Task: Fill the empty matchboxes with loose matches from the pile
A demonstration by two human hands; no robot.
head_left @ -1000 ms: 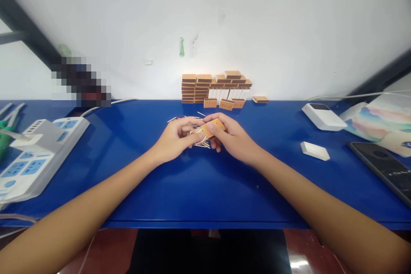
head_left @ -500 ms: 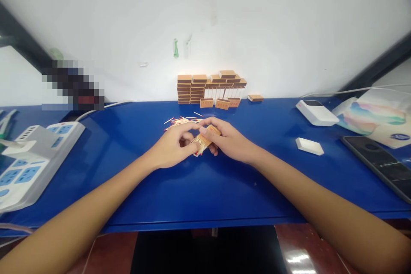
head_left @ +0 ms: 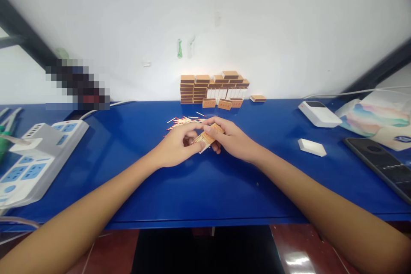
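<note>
A matchbox (head_left: 215, 130) is held tilted between my hands, its tray (head_left: 205, 148) partly slid out toward the lower left with matches showing inside. My right hand (head_left: 233, 140) grips the orange sleeve, thumb on top and fingers around the far side and beneath. At the tray's open end, my left hand (head_left: 176, 145) presses with its thumb, while its index finger reaches the box's far side; its other fingers are curled and partly hidden. Loose red-tipped matches (head_left: 183, 122) lie in a heap just behind my left hand.
Stacked matchboxes (head_left: 194, 90) stand against the wall, with a single matchbox (head_left: 258, 98) to their right. A power strip (head_left: 54, 158) occupies the left side. At right are a white device (head_left: 319, 114), a small white block (head_left: 312, 147), a phone (head_left: 379, 165) and a plastic packet (head_left: 375, 115).
The matches at the tray's open end now lie flatter inside it, and the tray's edge shows more. Both hands keep their hold; the view has shifted slightly.
</note>
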